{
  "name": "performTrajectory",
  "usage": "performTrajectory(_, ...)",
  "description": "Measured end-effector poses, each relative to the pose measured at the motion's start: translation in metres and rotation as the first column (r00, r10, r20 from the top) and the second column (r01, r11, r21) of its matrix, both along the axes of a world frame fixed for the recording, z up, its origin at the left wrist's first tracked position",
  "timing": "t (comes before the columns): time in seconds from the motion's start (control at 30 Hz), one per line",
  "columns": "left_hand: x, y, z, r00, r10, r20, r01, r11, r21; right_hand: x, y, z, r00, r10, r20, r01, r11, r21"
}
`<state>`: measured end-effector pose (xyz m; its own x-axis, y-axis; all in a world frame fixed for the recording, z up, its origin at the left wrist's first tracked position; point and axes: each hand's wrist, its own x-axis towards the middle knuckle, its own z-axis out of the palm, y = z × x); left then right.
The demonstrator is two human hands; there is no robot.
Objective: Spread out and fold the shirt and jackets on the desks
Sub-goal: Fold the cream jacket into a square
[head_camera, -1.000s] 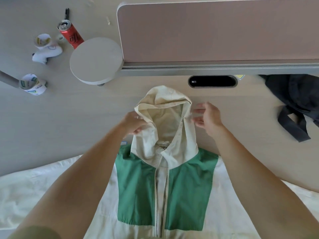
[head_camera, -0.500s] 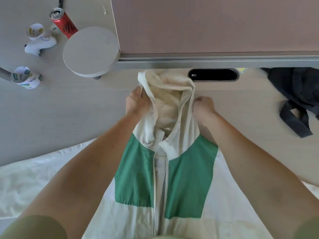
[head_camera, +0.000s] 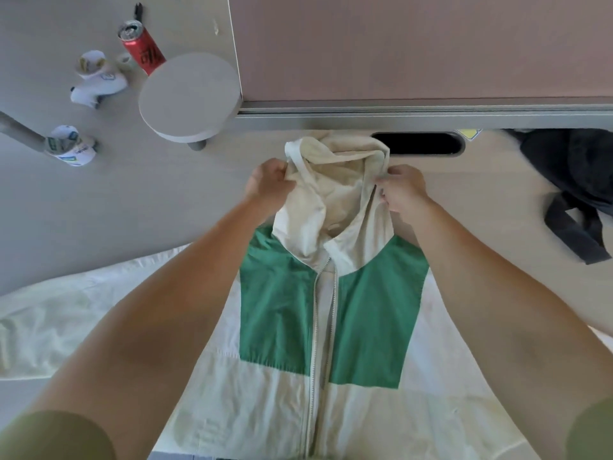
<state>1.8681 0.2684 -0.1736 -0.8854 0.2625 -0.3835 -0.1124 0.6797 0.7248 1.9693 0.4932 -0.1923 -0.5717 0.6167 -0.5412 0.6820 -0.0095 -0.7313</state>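
Pale desk (head_camera: 132,210) beneath a dusty-pink partition (head_camera: 414,44): at centre, a person's left hand (head_camera: 270,184) and right hand (head_camera: 403,189) each curl their fingers around an edge of the cream hood (head_camera: 335,174). The left hand has its 9 o'clock side and the right its 3 o'clock side, holding it bunched and partly raised rather than flat. Below the hood, toward 6 o'clock, the green-and-white zip jacket (head_camera: 365,310) lies front up on the desk, its body smoothed and one sleeve (head_camera: 66,310) stretched toward 8 o'clock. Spreading looks nearly done for this garment, but the hood is not yet laid flat and no fold has been made. At 3 o'clock a dark garment (head_camera: 577,174) sits crumpled and untouched, so most of the job appears still ahead. A red can (head_camera: 141,49) stands at 11 o'clock.
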Motion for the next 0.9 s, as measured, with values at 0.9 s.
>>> performTrajectory(0.9,-0.034,0.03,0.026,0.8,-0.301,-0.519,0.098,0.919,-0.382,-0.045,0.02,0.002,0.68,0.503,0.533,-0.631,0.033,0.775)
